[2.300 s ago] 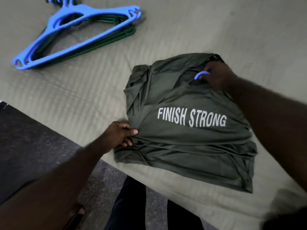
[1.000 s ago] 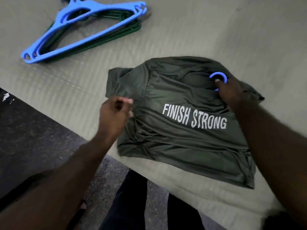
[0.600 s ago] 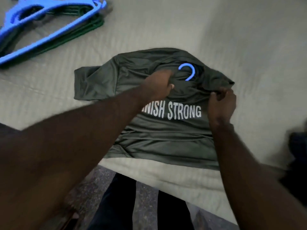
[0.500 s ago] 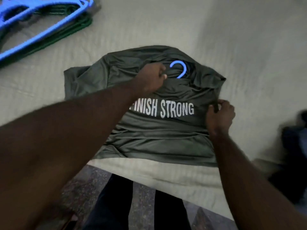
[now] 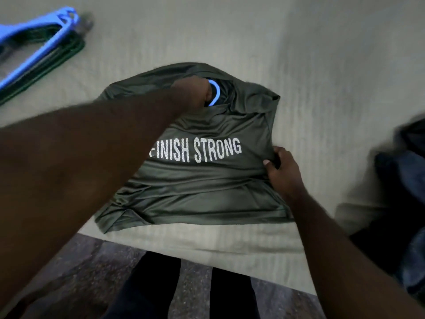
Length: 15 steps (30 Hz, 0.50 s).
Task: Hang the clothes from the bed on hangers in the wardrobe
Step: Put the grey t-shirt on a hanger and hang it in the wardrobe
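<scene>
Moved left hand (image 5: 195, 90) from sleeve to collar, curled beside hook (image 5: 216, 92) (hold cannot be told); pinching shirt (image 5: 207, 185) edge with right hand (image 5: 281, 166). Soft, slippery, lying on bed (image 5: 299, 54): lift by hook.

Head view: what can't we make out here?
Blue hanger: only its hook shows; the shirt covers the rest.
Left hand: fingers hidden by its own back; grip unclear.
Spare hangers: blurred, cut by the left edge; count unclear.
Dark clothes: blurred, cut by the right edge.
</scene>
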Tool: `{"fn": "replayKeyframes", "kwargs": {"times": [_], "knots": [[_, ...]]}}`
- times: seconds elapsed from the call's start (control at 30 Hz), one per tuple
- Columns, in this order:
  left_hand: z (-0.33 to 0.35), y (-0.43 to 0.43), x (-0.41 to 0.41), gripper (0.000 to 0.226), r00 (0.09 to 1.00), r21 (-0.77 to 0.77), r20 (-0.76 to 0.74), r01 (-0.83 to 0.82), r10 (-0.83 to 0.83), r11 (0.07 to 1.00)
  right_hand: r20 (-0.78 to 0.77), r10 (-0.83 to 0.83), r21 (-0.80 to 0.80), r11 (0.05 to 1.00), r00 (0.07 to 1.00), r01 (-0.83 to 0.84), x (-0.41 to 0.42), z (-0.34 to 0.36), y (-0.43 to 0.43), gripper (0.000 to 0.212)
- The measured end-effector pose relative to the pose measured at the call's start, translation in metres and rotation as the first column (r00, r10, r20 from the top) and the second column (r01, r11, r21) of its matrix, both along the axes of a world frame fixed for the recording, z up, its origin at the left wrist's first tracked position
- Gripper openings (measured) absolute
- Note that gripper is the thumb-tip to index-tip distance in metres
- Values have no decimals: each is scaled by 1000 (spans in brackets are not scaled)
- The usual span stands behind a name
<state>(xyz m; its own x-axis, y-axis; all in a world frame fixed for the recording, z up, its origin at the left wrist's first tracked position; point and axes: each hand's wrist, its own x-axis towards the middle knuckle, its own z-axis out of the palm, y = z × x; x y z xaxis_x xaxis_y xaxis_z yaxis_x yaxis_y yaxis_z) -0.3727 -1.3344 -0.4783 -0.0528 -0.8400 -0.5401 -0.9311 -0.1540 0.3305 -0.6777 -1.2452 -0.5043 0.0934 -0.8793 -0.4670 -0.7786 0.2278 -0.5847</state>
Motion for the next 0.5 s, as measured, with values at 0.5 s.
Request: {"fn": "replayKeyframes", "kwargs": {"times": [0.5], "knots": [[-4,-9,-24,47,987,47,20,-162,161,986,44,-20,14,1000,999,19,-4,-4,-5,45]]}}
